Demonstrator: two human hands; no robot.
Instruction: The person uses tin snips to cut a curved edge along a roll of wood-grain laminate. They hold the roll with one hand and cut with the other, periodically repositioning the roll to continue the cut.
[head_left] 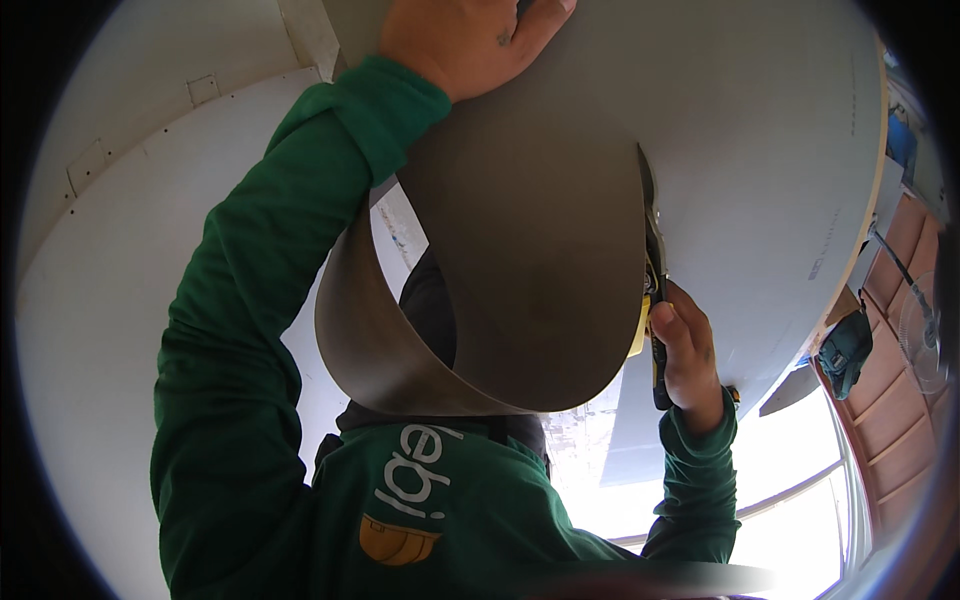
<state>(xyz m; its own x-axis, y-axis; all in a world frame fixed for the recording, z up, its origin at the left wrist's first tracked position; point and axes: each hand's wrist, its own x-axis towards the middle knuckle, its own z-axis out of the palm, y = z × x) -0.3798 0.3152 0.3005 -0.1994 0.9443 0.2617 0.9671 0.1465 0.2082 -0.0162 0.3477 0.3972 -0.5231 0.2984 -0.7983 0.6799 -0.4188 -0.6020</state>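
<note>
A large grey sheet fills the upper part of the view. A darker strip of it bends down toward my chest and curls back up on the left, under my raised forearm. My right hand is closed round the black-and-yellow handles of metal snips, whose blades point up along the strip's right edge, at the cut. My left hand rests on the sheet at the top, thumb stretched out and spread from the palm; its other fingers are largely out of the frame.
On the left is a pale curved panel with small holes along its edge. A fan and a dark bag are at the far right by a reddish-brown panelled wall. Bright windows show at the lower right.
</note>
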